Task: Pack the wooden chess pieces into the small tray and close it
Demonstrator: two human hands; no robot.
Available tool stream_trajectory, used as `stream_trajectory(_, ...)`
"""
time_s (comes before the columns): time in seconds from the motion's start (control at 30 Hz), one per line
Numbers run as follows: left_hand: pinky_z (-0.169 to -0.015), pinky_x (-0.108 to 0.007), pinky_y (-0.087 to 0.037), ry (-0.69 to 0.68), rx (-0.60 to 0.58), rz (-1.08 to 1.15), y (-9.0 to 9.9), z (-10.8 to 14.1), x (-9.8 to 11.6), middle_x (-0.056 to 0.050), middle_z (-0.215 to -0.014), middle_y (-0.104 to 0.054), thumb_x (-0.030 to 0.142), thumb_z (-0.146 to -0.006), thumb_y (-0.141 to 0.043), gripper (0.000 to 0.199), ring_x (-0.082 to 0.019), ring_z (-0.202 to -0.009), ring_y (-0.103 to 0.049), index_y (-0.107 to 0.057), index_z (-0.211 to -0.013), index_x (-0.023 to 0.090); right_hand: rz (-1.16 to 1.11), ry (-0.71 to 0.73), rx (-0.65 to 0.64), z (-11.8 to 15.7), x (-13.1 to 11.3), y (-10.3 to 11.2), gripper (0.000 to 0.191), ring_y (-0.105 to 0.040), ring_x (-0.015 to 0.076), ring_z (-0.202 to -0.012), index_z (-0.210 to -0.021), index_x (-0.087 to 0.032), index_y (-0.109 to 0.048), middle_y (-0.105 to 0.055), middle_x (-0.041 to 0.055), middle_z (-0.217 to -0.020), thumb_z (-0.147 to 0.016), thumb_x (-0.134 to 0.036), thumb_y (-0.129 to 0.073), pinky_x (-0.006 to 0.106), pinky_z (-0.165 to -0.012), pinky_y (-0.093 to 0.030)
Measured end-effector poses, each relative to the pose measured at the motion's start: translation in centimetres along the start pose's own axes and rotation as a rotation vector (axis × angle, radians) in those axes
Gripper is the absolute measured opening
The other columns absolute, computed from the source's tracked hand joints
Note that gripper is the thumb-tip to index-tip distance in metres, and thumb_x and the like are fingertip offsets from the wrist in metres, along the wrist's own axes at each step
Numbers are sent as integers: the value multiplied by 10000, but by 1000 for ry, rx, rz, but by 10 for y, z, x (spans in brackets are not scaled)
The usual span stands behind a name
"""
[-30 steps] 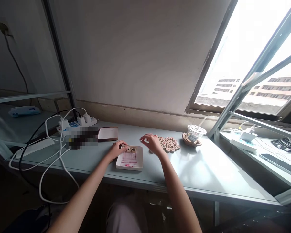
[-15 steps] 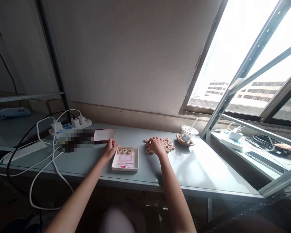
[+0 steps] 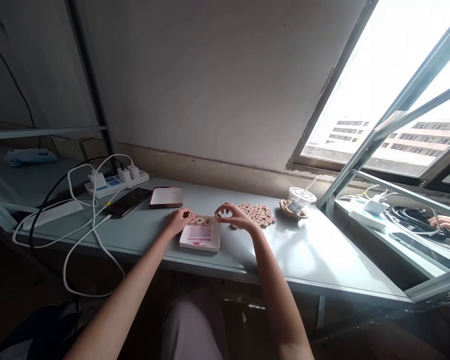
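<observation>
A shallow white box (image 3: 199,244) stands on the grey table, with a few round wooden pieces (image 3: 200,221) lined up along its far side and a pink-lined sheet (image 3: 199,233) inside. My left hand (image 3: 179,220) rests at the box's far left corner, its fingers drawn together near the row; whether they grip anything is hidden. Over the far right corner, my right hand (image 3: 231,216) pinches a round wooden piece (image 3: 218,215) between thumb and finger. To its right, many similar pieces with dark characters lie in a cluster (image 3: 258,214).
Behind the box lies a dark-edged lid (image 3: 166,197). A phone (image 3: 128,202), cables and a power strip (image 3: 112,186) are at the left. A lidded cup (image 3: 300,198) sits in a wooden holder (image 3: 293,212) at the right. Another person's hand (image 3: 448,223) is at the far right.
My right hand has moved left from the cluster to the box, now with a piece in its fingers. My left hand has shifted onto the box's far left corner. The view has shifted slightly.
</observation>
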State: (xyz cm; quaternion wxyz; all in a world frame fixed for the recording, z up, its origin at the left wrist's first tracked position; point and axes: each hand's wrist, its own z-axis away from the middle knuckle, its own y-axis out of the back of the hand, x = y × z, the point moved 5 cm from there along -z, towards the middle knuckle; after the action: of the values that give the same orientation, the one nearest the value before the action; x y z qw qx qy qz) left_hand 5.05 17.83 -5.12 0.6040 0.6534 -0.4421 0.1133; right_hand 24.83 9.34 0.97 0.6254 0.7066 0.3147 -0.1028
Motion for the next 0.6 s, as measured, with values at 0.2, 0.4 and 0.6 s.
stream_trajectory(0.2, -630, -256, -379, -1, 29, 15, -1, -3, -3, -43, -807, -681, 424, -735, -529, 274, -189, -733, -583, -671, -788, 195, 175, 26, -36, -1, -6, -14, 246, -449, 203, -1019, -958, -268, -631, -526, 34, -1021, -775, -430, -606, 359, -903, -347)
stream_trajectory(0.4, -626, -260, -384, 1, 41, 7, -2, -4, -4, -47, -769, -669, 428, -728, -528, 288, -191, -720, -580, -670, -796, 187, 387, 32, 34, -2, 0, -19, 252, -434, 212, -999, -1006, -283, -618, -520, 45, -1038, -767, -365, -616, 370, -893, -302)
stream_trajectory(0.6, -628, -260, -383, -12, 37, 8, -2, -5, -4, -41, -750, -660, 418, -732, -525, 274, -187, -714, -580, -664, -785, 188, 377, 38, 49, -4, -3, -21, 89, -465, 186, -915, -822, -256, -685, -572, 41, -965, -793, -278, -604, 354, -851, -288)
